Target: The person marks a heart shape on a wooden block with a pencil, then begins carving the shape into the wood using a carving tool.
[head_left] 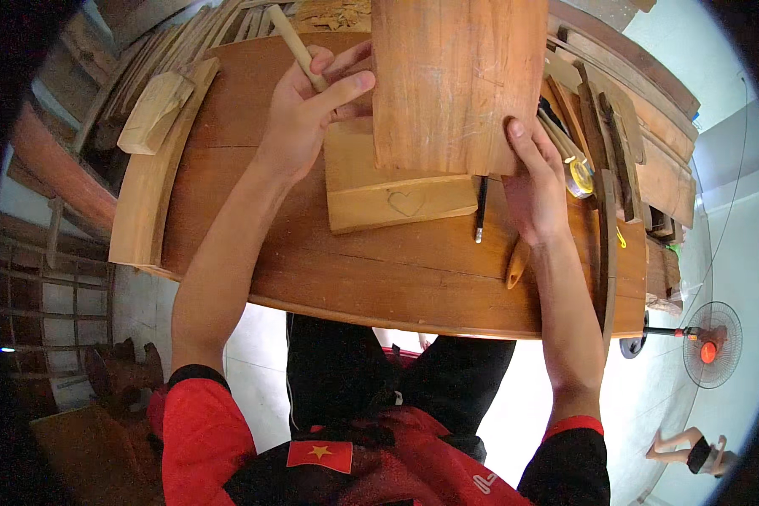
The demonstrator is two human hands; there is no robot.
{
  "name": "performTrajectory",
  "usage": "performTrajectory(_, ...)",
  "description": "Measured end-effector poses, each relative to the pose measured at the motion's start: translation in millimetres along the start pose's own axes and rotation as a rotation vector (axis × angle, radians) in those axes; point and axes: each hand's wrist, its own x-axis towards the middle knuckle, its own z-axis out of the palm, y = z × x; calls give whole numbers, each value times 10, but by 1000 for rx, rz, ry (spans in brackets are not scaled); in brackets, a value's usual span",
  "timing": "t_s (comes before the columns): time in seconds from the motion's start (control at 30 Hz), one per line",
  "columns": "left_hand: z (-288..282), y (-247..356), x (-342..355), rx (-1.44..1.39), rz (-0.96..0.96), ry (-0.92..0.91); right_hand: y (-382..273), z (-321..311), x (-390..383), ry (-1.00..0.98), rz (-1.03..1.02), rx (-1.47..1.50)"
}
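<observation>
My right hand (535, 181) grips a flat reddish-brown wooden board (455, 84) by its lower right corner, thumb on the front face. The board is raised above the table and runs out of the top of the view. My left hand (299, 114) is closed around a pale wooden stick (292, 42) that slants up to the left. Its thumb and fingertips reach the board's left edge, and some fingers are hidden behind it. Below the board lies a lighter wooden block (367, 202) with a heart outline drawn on its near side, its far part partly covered.
On the brown table (379, 270) lie a dark pencil (481, 211), a wooden handle (517, 263) partly behind my right wrist, and a yellow tape roll (578, 179). Wood pieces (156, 110) stack at the left, more planks (666, 152) at the right. A fan (710, 346) and a person (700, 451) are beyond.
</observation>
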Motion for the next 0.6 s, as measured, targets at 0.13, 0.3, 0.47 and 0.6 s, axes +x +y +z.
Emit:
performTrajectory(0.13,-3,-18,-9,39,2,30,51,-32,20,-25,1,-30)
performTrajectory(0.3,-3,-43,2,28,-6,13,93,-82,37,-36,-8,-47)
performTrajectory(0.47,15,-42,-9,8,53,-24,109,-87,47,-53,-9,-29)
performTrajectory(0.6,15,-28,-13,46,41,0,94,-71,35,-62,-26,-17)
